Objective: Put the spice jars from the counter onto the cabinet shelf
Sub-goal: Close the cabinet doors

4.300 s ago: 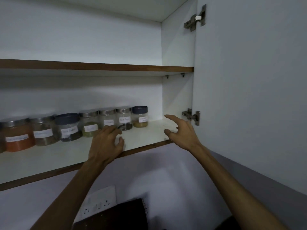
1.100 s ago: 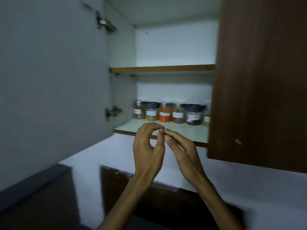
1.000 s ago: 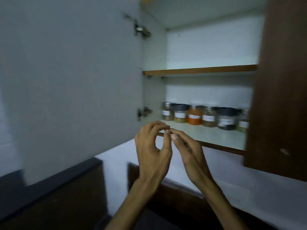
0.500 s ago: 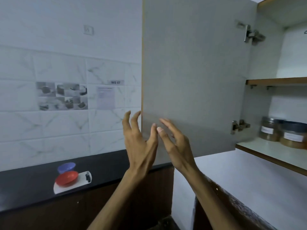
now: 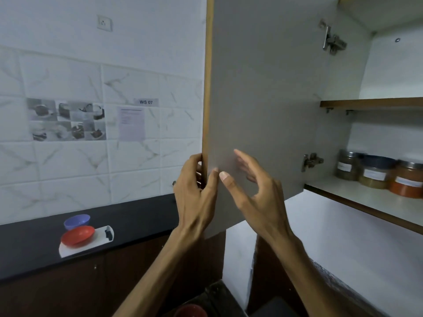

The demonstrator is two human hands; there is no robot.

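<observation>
Since half a second earlier, the left hand [image 5: 196, 193] has been brought from free air onto the free edge of the cabinet door [image 5: 263, 99], and the view has been swung slightly so that more of the cabinet interior is shown at the right. Only the head view is given. The spice jars [image 5: 375, 172] are seen standing in a row along the back of the lower cabinet shelf [image 5: 357, 200], near its left end and just beside the lower hinge [image 5: 311, 161]; three are visible, and more may be cut off by the frame's right edge. No jar is seen on the counter [image 5: 137, 216], where only a red bowl [image 5: 77, 235], a blue bowl [image 5: 76, 221] and a white board [image 5: 100, 239] lie toward the far left. The placing is therefore judged finished or nearly so, and the step in hand is judged to be the closing of the door. The left hand is clamped on the door's edge, fingers wrapped behind it and thumb laid on the inner face. The right hand [image 5: 254, 191] is held apart and empty, fingers spread and curved, close before the inner face; whether it touches cannot be told. Both forearms are raised from below the frame. The next move is judged to call for the door to be swung rightward on its hinges, with fingers kept clear of the closing gap.
</observation>
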